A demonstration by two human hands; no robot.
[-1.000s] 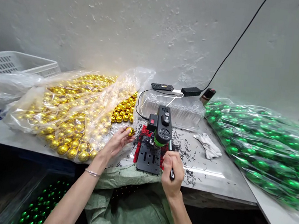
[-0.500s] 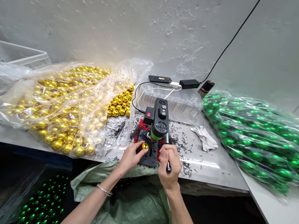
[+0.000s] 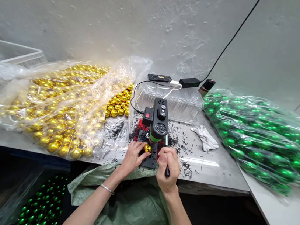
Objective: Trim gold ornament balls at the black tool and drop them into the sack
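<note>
A gold ball (image 3: pixel 147 148) is held between the thumb and fingers of my left hand (image 3: pixel 133 157), just below the head of a small black press machine (image 3: pixel 160 119). My right hand (image 3: pixel 169 165) is wrapped round the black-handled lever (image 3: pixel 167 172) at the machine's right side. Under the ball lies the machine's black slotted base (image 3: pixel 149 162), partly hidden by my left fingers. Red material and black shreds surround the base on the table (image 3: pixel 203 168).
A clear bag of gold balls (image 3: pixel 63 115) lies left, a bag of green balls (image 3: pixel 263 139) right. Behind the machine are a clear plastic box (image 3: pixel 186 102) and cables. A white glove (image 3: pixel 204 138) rests right of it. A green woven sack (image 3: pixel 136 207) hangs at the front edge.
My left hand and the gold ball have shifted slightly right, further in under the machine's head. My right hand stays on the lever. The camera view has shifted a little.
</note>
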